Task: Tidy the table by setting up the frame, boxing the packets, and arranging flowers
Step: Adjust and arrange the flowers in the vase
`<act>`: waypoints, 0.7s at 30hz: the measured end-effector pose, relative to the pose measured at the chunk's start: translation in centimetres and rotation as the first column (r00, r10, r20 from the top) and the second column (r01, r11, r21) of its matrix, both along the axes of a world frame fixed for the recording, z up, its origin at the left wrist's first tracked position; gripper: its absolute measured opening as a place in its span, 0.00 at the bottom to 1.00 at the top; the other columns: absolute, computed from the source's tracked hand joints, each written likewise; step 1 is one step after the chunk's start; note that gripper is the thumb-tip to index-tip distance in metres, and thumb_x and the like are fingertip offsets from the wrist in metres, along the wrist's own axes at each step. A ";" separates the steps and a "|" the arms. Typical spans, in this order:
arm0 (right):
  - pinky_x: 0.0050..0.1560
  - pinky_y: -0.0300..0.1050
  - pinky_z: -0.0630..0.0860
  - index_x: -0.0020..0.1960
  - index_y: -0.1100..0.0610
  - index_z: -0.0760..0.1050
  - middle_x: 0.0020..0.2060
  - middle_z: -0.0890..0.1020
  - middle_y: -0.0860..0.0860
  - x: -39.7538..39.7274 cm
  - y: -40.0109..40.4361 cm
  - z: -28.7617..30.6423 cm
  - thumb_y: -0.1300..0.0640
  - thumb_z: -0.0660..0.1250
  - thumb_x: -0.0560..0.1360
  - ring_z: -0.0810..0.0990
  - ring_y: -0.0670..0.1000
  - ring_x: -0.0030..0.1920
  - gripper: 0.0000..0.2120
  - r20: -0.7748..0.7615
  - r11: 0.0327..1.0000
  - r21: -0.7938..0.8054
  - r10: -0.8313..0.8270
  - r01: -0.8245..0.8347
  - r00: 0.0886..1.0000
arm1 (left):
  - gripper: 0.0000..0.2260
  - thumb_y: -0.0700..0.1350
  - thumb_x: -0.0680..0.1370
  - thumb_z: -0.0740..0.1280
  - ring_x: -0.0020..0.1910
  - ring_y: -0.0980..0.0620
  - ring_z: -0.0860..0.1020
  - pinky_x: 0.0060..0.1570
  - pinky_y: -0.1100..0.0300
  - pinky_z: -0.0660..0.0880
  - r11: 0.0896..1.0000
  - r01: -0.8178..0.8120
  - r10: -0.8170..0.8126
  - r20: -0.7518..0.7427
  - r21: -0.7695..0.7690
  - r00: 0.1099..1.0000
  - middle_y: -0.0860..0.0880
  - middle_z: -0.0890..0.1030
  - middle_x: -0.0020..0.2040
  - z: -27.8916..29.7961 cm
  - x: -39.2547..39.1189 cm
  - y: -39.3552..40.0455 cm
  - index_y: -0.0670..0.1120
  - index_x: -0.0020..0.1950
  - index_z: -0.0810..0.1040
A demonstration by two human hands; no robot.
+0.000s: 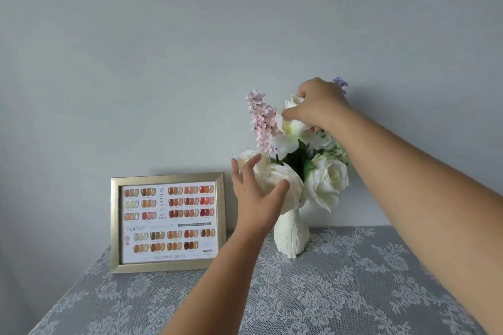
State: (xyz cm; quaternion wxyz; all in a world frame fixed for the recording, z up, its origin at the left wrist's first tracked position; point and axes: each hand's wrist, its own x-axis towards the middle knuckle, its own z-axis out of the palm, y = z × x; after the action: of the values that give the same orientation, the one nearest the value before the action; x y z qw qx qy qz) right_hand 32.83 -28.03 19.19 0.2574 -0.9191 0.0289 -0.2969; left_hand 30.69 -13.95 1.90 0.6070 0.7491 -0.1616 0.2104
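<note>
The frame (168, 223) stands upright at the back of the counter (353, 294), well to the left of both hands and leaning toward the wall so its colour chart faces the room; that part of the job looks done. No packets or box show here.

Right of the frame, the left hand (258, 196) is spread wide, its fingers (246, 168) cupping the front white rose (275, 179) without closing on it, probably to steady the bunch. The white vase (291, 236) sits just below that hand, holding the stems upright. A pink sprig (262, 119) rises between the two hands.

Further right and higher, the right hand (319, 103) has its fingers (290, 114) pinched on a pale bloom (292, 124) at the top, seemingly turning it outward. A purple sprig (340, 83) peeks from behind that hand.
</note>
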 end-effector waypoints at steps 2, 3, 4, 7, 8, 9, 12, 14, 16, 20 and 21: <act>0.38 0.45 0.79 0.47 0.56 0.74 0.41 0.81 0.54 -0.1 0.2 -0.6 0.46 0.72 0.62 0.82 0.56 0.36 0.19 -0.069 0.999 -0.047 -0.020 0.017 0.997 | 0.24 0.54 0.68 0.69 0.76 0.61 0.43 0.72 0.42 0.59 1.000 -0.005 0.005 0.019 0.001 1.000 0.54 0.45 0.79 0.1 0.0 -0.1 0.68 0.62 0.68; 0.39 0.46 0.78 0.46 0.56 0.73 0.42 0.81 0.54 0.0 0.2 -1.0 0.45 0.71 0.63 0.81 0.57 0.39 0.19 -0.090 0.998 -0.055 -0.030 0.026 0.996 | 0.22 0.53 0.68 0.68 0.74 0.63 0.44 0.72 0.43 0.60 1.000 -0.007 0.007 0.028 0.009 1.000 0.54 0.46 0.79 0.2 0.0 -0.1 0.68 0.60 0.69; 0.39 0.45 0.76 0.46 0.55 0.73 0.43 0.80 0.54 0.1 0.0 -1.3 0.44 0.70 0.63 0.80 0.57 0.41 0.19 -0.103 0.997 -0.068 -0.044 0.037 0.994 | 0.20 0.53 0.68 0.68 0.73 0.63 0.45 0.71 0.44 0.61 1.000 -0.009 0.008 0.030 0.021 1.000 0.54 0.46 0.79 0.3 -0.1 -0.1 0.68 0.59 0.71; 0.43 0.45 0.74 0.55 0.55 0.74 0.50 0.80 0.53 0.4 -0.3 -1.7 0.41 0.69 0.63 0.78 0.57 0.49 0.25 -0.106 0.990 -0.118 -0.084 0.071 0.991 | 0.15 0.54 0.69 0.67 0.78 0.49 0.52 0.70 0.43 0.64 0.999 -0.010 0.010 -0.007 0.053 1.000 0.57 0.44 0.78 0.7 -0.3 -0.2 0.68 0.53 0.73; 0.44 0.45 0.74 0.56 0.54 0.74 0.52 0.80 0.53 0.6 -0.3 -1.8 0.40 0.69 0.63 0.78 0.57 0.50 0.27 -0.102 0.990 -0.121 -0.090 0.077 0.991 | 0.14 0.55 0.69 0.67 0.77 0.47 0.55 0.69 0.42 0.65 0.998 -0.008 0.009 -0.019 0.055 1.000 0.57 0.44 0.78 0.9 -0.4 -0.2 0.67 0.53 0.74; 0.45 0.45 0.75 0.56 0.55 0.75 0.52 0.80 0.53 0.8 -0.3 -2.0 0.39 0.69 0.62 0.78 0.57 0.51 0.28 -0.103 0.989 -0.126 -0.089 0.076 0.991 | 0.13 0.55 0.69 0.67 0.77 0.46 0.56 0.69 0.42 0.65 0.998 -0.010 0.012 -0.025 0.058 1.000 0.57 0.44 0.79 1.0 -0.4 -0.2 0.67 0.52 0.74; 0.41 0.44 0.74 0.49 0.56 0.74 0.49 0.80 0.54 1.5 0.4 -3.6 0.37 0.68 0.63 0.79 0.58 0.47 0.24 -0.162 0.975 -0.218 -0.072 0.035 0.984 | 0.16 0.54 0.69 0.66 0.77 0.44 0.56 0.71 0.41 0.62 0.998 -0.021 0.023 -0.031 0.063 0.999 0.55 0.45 0.79 1.4 -0.3 -0.4 0.66 0.57 0.74; 0.41 0.45 0.73 0.43 0.56 0.71 0.48 0.80 0.55 1.9 1.0 -5.2 0.37 0.67 0.66 0.79 0.58 0.46 0.22 -0.221 0.956 -0.294 -0.061 -0.007 0.973 | 0.19 0.51 0.71 0.67 0.78 0.45 0.53 0.73 0.41 0.58 0.998 -0.029 0.030 -0.030 0.056 0.999 0.54 0.45 0.79 1.6 -0.3 -0.6 0.65 0.61 0.74; 0.43 0.45 0.74 0.43 0.54 0.70 0.48 0.80 0.55 2.2 1.1 -6.0 0.36 0.66 0.67 0.79 0.58 0.47 0.21 -0.247 0.953 -0.301 -0.059 -0.019 0.967 | 0.21 0.51 0.72 0.67 0.78 0.45 0.52 0.73 0.41 0.57 0.998 -0.024 0.026 -0.030 0.053 0.999 0.53 0.46 0.79 1.6 -0.3 -0.6 0.64 0.64 0.73; 0.39 0.43 0.71 0.42 0.52 0.75 0.40 0.78 0.48 1.5 -0.8 -3.8 0.32 0.67 0.64 0.77 0.53 0.43 0.23 -0.259 0.984 -0.141 0.070 -0.110 0.963 | 0.26 0.59 0.71 0.63 0.77 0.51 0.51 0.74 0.46 0.54 0.997 -0.043 0.042 0.020 0.056 0.999 0.55 0.48 0.79 1.1 0.2 0.1 0.60 0.69 0.66; 0.43 0.43 0.71 0.47 0.52 0.77 0.44 0.78 0.48 1.2 -1.5 -3.3 0.34 0.69 0.64 0.77 0.52 0.47 0.23 -0.230 0.987 -0.059 0.133 -0.150 0.964 | 0.27 0.60 0.72 0.62 0.77 0.53 0.51 0.73 0.49 0.53 0.998 -0.055 0.053 0.034 0.044 0.998 0.55 0.49 0.79 1.0 0.4 0.3 0.60 0.70 0.64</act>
State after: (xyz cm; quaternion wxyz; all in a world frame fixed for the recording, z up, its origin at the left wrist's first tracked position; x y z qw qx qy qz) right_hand 34.04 -29.56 15.86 0.2379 -0.9556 -0.0192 -0.1726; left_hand 31.08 -13.61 2.88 0.5813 0.7631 -0.1561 0.2354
